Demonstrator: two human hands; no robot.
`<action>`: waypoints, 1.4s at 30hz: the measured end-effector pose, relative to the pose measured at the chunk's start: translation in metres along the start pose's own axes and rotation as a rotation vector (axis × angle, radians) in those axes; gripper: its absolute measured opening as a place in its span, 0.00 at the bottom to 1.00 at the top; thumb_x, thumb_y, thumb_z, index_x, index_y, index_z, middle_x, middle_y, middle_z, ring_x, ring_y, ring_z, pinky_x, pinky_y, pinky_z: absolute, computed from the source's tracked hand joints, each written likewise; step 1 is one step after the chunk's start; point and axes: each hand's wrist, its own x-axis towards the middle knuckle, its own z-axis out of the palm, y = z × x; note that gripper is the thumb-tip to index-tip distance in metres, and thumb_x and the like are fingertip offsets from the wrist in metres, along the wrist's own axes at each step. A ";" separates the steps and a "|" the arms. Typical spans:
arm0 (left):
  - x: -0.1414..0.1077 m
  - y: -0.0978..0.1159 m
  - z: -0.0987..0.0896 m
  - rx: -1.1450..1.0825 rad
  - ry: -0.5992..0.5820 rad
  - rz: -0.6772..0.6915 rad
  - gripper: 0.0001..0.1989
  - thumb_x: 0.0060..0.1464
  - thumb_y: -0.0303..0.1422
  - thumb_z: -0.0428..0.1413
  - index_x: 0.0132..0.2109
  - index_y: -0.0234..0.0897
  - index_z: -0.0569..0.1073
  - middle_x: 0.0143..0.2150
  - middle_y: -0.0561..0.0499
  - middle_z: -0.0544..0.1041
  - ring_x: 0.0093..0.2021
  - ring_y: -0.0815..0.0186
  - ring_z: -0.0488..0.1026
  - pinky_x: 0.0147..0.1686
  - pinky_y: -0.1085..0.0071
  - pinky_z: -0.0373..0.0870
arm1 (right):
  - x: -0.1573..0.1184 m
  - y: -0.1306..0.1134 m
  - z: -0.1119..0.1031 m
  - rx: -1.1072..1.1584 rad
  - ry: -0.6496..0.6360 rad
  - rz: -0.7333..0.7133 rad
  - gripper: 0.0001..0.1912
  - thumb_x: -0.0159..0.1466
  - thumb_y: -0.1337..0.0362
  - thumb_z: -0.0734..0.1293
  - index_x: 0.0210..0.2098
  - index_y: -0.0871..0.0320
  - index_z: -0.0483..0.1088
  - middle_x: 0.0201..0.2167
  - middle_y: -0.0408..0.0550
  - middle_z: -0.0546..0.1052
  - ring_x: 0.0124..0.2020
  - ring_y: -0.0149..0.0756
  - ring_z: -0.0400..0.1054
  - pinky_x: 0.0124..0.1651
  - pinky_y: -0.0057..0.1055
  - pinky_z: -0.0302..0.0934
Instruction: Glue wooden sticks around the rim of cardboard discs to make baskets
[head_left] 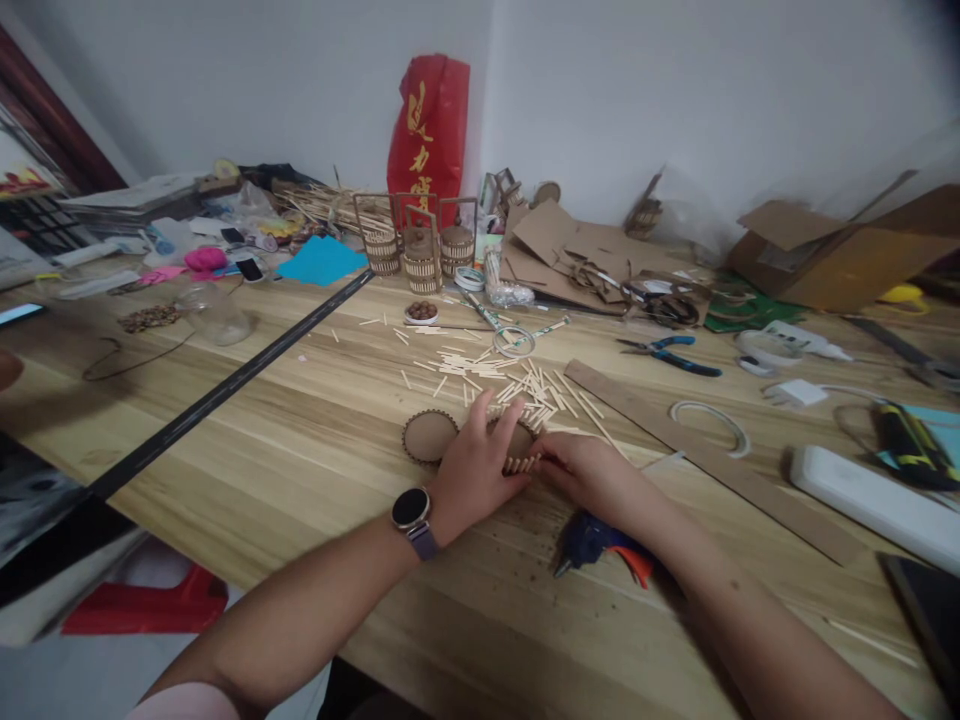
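Round piece [523, 440] sat on the worktop [300, 460] between both hands, just right of a second round piece [430, 438]. Left hand [476, 458] straddled it, grip closed about it, fingers over the far side and thumb at the near, probably to stop it shifting. Right hand [589, 470] met its right edge with bunched fingertips; whether that grip pinched a stick or only the rim, I could not tell. Loose sticks [541, 384] lay scattered just beyond, presumably for a short reach. Glue gun [589, 540] rested near the right hand (nozzle turned left, perhaps to clear that arm).
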 end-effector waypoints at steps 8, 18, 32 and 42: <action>0.001 0.000 -0.001 0.015 -0.004 -0.008 0.43 0.48 0.32 0.63 0.66 0.41 0.49 0.67 0.35 0.45 0.64 0.44 0.57 0.56 0.53 0.65 | 0.001 0.000 0.003 0.017 0.022 -0.003 0.10 0.60 0.73 0.60 0.33 0.58 0.73 0.31 0.49 0.78 0.32 0.37 0.70 0.35 0.27 0.58; 0.002 0.000 -0.001 -0.015 -0.001 -0.004 0.42 0.48 0.32 0.63 0.66 0.42 0.51 0.67 0.35 0.45 0.63 0.44 0.58 0.55 0.51 0.65 | 0.000 0.004 0.009 0.045 0.056 0.001 0.10 0.60 0.73 0.60 0.34 0.58 0.72 0.31 0.48 0.78 0.34 0.37 0.70 0.37 0.28 0.59; 0.002 0.000 -0.001 -0.018 -0.002 -0.012 0.43 0.47 0.31 0.63 0.66 0.43 0.51 0.67 0.37 0.45 0.64 0.45 0.58 0.56 0.53 0.65 | 0.000 0.000 0.007 0.043 0.047 0.014 0.10 0.60 0.72 0.61 0.33 0.57 0.73 0.32 0.47 0.79 0.34 0.37 0.71 0.37 0.28 0.59; 0.002 -0.002 -0.005 -0.025 -0.049 -0.043 0.47 0.44 0.29 0.64 0.67 0.47 0.48 0.68 0.39 0.42 0.59 0.48 0.64 0.53 0.53 0.69 | -0.013 -0.006 -0.020 0.011 0.154 0.075 0.12 0.63 0.63 0.59 0.41 0.57 0.72 0.31 0.49 0.78 0.31 0.38 0.71 0.34 0.31 0.60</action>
